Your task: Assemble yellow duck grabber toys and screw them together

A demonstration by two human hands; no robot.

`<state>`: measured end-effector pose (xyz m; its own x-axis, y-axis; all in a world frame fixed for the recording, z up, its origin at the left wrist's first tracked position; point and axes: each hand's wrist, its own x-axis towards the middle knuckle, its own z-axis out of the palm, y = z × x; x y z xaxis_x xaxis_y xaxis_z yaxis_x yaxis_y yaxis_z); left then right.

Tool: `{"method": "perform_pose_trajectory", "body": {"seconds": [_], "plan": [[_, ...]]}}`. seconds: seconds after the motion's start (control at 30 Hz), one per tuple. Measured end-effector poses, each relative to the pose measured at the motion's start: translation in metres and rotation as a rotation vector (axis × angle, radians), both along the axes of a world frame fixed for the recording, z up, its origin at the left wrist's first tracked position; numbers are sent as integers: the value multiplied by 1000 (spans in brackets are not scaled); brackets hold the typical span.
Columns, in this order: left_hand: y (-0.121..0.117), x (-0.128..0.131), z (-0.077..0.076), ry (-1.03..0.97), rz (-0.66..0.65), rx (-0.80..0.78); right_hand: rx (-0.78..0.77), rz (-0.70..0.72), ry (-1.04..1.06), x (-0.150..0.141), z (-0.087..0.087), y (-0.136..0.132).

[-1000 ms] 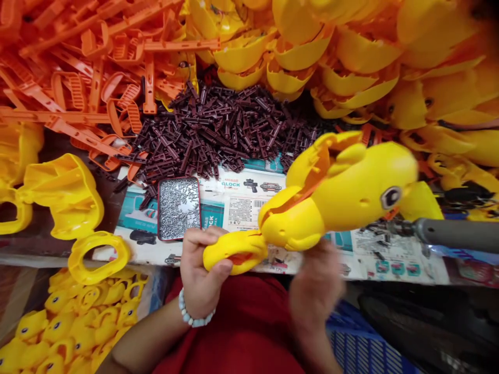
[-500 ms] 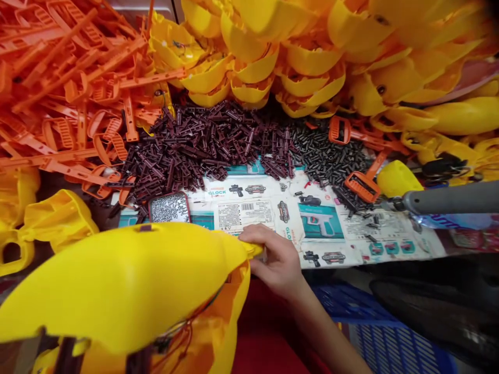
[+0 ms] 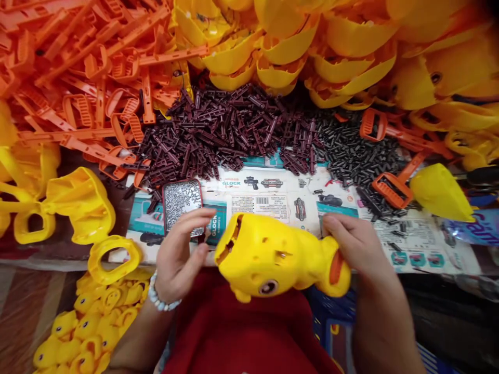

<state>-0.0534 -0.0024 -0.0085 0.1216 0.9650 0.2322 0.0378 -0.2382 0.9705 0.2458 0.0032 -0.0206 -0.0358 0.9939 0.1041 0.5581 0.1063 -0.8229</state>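
A yellow duck-shaped toy body (image 3: 288, 259) with a painted eye lies sideways in front of me, above the near edge of the cardboard. My right hand (image 3: 360, 246) grips its narrower right end, where an orange patch shows. At the left end the shell has a dark opening. My left hand (image 3: 185, 257), wearing a beaded bracelet, is beside that opening with fingers and thumb apart, holding nothing. Just behind the left hand sits a small tray (image 3: 166, 208) of tiny silver screws. Printed cardboard (image 3: 259, 205) lies under the work.
Dark maroon plastic parts (image 3: 234, 130) and small black pieces (image 3: 354, 148) are heaped behind. Orange handles (image 3: 78, 67) pile up at left, stacked yellow shells (image 3: 351, 62) at the back. Small yellow ducks (image 3: 86, 327) fill the lower left; a blue crate (image 3: 331, 311) stands below right.
The large yellow shell that filled the lower left, gripped at its tip by my right hand, is gone from there. A duck body is now in that hand, and my left hand has come into view.
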Motion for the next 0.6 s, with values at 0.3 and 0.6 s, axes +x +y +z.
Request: {"method": "perform_pose_trajectory", "body": {"seconds": [0.3, 0.6], "plan": [[2, 8, 4, 400, -430, -7, 235, 397, -500, -67, 42, -23], [-9, 18, -12, 212, -257, -47, 291, 311, -392, -74, 37, -23]]}}
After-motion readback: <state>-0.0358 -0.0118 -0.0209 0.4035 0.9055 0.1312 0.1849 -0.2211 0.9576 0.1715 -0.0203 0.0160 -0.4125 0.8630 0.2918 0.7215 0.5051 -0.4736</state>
